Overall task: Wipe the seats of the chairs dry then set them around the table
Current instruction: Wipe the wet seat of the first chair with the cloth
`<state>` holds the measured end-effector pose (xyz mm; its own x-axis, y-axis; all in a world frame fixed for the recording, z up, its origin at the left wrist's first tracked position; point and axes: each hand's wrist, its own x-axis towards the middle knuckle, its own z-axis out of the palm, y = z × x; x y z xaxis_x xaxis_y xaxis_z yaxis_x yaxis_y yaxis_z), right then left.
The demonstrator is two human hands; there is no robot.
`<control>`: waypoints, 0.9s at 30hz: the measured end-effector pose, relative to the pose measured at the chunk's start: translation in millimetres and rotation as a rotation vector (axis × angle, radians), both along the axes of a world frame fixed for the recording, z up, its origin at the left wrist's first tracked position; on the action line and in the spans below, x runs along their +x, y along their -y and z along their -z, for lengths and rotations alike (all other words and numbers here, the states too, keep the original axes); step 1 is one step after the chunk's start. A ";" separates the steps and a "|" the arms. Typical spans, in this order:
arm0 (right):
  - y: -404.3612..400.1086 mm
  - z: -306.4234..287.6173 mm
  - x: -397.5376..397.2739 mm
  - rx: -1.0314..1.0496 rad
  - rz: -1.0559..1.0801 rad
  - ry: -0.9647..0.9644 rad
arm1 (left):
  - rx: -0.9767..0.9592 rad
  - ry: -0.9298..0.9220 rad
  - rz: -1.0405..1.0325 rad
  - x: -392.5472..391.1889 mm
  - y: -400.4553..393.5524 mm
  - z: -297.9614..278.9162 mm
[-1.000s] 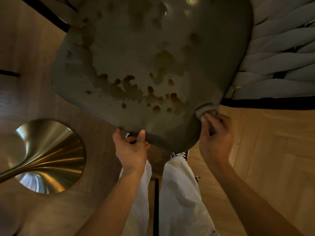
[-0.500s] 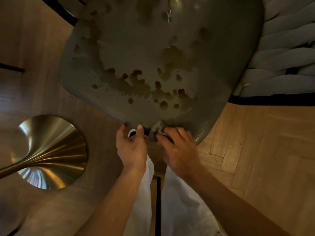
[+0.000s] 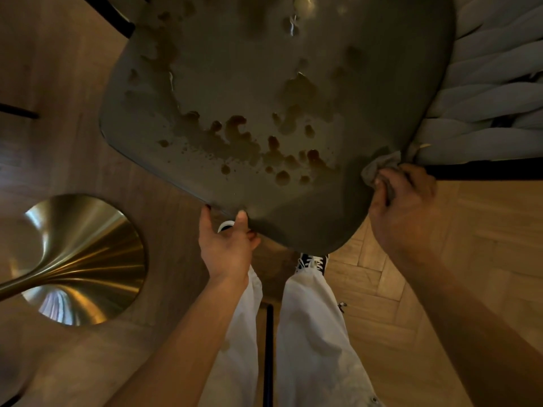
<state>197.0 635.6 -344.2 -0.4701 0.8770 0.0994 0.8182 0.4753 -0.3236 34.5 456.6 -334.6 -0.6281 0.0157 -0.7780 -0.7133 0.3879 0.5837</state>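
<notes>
A grey chair seat fills the upper middle of the head view, with patches and drops of water spread over it. My left hand grips the seat's front edge, thumb on top and fingers underneath. My right hand holds a bunched grey cloth against the seat's right front edge.
A brass trumpet-shaped table base stands on the wooden floor at the left. A second chair with a grey woven seat and a dark frame is close on the right. My legs in white trousers and my shoes stand right under the seat's front.
My right hand swept the cloth left along the front edge to beside my left hand, then back to the right corner. My left hand kept its hold.
</notes>
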 end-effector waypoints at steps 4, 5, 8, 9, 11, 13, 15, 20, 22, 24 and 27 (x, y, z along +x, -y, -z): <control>30.2 -5.3 -21.5 -0.104 0.048 -0.101 | -0.001 -0.003 -0.003 -0.6 -0.1 -0.2; 42.4 -6.8 -27.7 -0.119 0.002 -0.108 | 0.004 -0.003 -0.009 -0.3 -0.5 -0.8; 89.7 -8.2 -48.7 -0.157 -0.186 -0.095 | 0.021 0.012 -0.038 0.6 1.1 0.7; 104.7 -7.9 -56.5 -0.180 -0.236 -0.102 | 0.023 0.013 -0.041 0.9 1.9 0.0; 126.7 -5.9 -73.4 -0.217 -0.321 -0.134 | 0.025 0.010 -0.043 1.5 3.8 -0.7; 135.6 -3.2 -85.6 -0.240 -0.396 -0.123 | 0.017 0.018 -0.051 2.6 5.0 -2.9; 132.9 -0.7 -88.5 -0.235 -0.458 -0.069 | 0.035 0.047 -0.085 4.6 4.6 -6.2; 102.8 -7.7 -70.7 -0.187 -0.483 -0.034 | 0.099 0.080 -0.089 8.4 0.4 -14.8; 81.7 -9.0 -59.4 -0.154 -0.415 -0.047 | 0.095 0.062 -0.047 8.8 -1.2 -15.6; 54.0 -7.8 -44.8 -0.108 -0.330 -0.051 | 0.078 0.045 0.012 9.4 -1.9 -14.6; 9.7 -4.1 -20.0 -0.040 -0.187 -0.052 | 0.039 0.019 0.070 9.3 -0.6 -10.8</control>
